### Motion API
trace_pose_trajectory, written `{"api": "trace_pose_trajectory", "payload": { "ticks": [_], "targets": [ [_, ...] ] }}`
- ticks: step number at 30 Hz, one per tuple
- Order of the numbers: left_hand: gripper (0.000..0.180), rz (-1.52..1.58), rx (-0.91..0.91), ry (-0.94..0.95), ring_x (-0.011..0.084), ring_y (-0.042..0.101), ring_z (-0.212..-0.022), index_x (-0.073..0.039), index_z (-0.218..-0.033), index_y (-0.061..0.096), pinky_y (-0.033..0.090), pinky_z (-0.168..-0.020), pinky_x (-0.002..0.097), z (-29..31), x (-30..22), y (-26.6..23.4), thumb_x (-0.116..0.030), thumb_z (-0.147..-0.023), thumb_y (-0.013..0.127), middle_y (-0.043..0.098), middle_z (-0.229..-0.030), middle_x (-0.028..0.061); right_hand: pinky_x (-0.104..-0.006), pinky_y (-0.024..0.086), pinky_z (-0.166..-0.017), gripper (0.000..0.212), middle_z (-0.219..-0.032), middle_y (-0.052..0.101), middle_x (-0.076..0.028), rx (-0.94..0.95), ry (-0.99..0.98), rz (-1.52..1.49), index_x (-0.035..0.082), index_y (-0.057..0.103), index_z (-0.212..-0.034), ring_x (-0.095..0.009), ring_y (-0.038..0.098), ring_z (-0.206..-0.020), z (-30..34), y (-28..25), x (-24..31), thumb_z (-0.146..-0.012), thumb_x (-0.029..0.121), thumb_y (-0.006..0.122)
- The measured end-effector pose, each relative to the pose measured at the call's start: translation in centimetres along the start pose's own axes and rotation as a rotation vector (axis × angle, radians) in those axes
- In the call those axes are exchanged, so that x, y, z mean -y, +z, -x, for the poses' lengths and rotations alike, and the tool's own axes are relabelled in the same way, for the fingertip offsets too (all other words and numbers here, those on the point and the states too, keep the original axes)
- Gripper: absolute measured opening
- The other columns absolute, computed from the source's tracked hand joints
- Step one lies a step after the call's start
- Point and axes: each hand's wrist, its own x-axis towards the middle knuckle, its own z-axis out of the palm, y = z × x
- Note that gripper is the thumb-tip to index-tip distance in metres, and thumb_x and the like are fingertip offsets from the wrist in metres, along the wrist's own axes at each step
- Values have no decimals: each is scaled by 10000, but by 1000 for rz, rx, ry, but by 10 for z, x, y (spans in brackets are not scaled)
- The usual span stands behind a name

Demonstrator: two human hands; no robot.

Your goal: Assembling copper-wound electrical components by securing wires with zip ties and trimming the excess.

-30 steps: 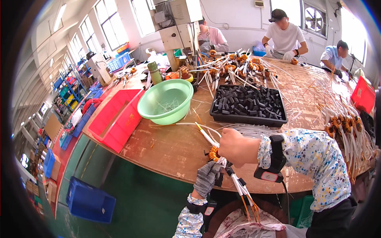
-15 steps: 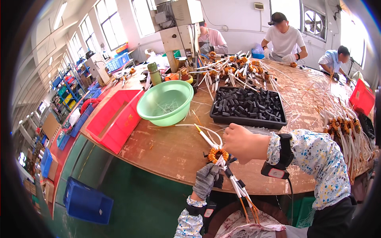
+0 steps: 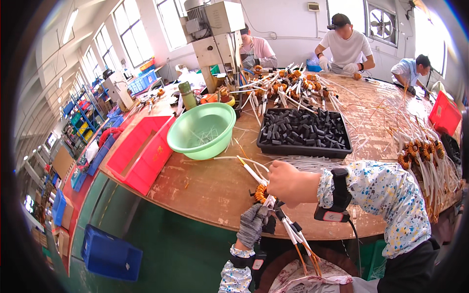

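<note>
My left hand [image 3: 253, 222], in a grey knit glove, is closed around the white-sleeved leads just below a copper-wound ring coil [image 3: 260, 193]. My bare right hand [image 3: 288, 181] is a closed fist over the coil's right side, hiding part of it; what its fingers grip is hidden. White-sleeved wires [image 3: 250, 170] rise from the coil toward the tabletop. Other sleeved leads [image 3: 292, 233] with black tube pieces and bare copper ends hang down toward my lap.
Beyond my hands are a black tray [image 3: 303, 131] of short black tubes, a green basin [image 3: 202, 129] and a red bin [image 3: 139, 154]. Coils [image 3: 420, 150] with white leads lie at right, more at the back. A blue bin [image 3: 111, 253] is at lower left. Several people work across the table.
My right hand has shifted left and slightly down, covering more of the coil's right side. My left hand keeps its hold. The view has shifted slightly.
</note>
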Motion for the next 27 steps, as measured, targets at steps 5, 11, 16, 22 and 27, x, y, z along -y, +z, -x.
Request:
{"api": "trace_pose_trajectory", "payload": {
  "ticks": [5,11,16,22,27],
  "targets": [
    [181,-68,-16,33,33,417,-557,-43,-807,593,341,-494,188,0,3,-1,-197,-889,548,490,-624,-41,-318,374,-659,176,-682,598,-18,-44,-70,-9,110,642,-686,-181,572,-694,9,-2,4,-548,213,679],
    [213,-54,3,13,40,431,-554,-55,-771,571,351,-496,197,2,19,-6,-226,-894,540,498,-624,-35,-365,403,-579,162,-658,580,-34,-251,8,-223,110,640,-721,-237,580,-638,45,51,-8,-576,182,645],
    [219,-173,36,55,43,439,-563,-59,-762,566,360,-511,199,12,21,-9,-222,-902,522,492,-615,-33,-368,456,-595,312,-695,604,-101,-271,400,-691,99,661,-942,-275,596,-662,93,108,10,-659,222,616],
    [237,-390,168,22,66,502,-656,-15,-993,609,430,-592,229,6,-12,-24,-209,-914,499,569,-741,-10,-400,408,-723,395,-803,574,-114,-647,916,-930,64,611,-977,-296,542,-768,146,171,64,-616,198,696],
    [363,-718,122,428,191,516,-1011,-29,-1250,449,417,-889,312,-115,-109,-70,-202,-931,438,543,-1130,73,-412,302,-883,635,-1039,491,-133,-770,1233,-699,13,509,-1103,-319,415,-1018,172,196,86,-561,222,767]
  ]
}}
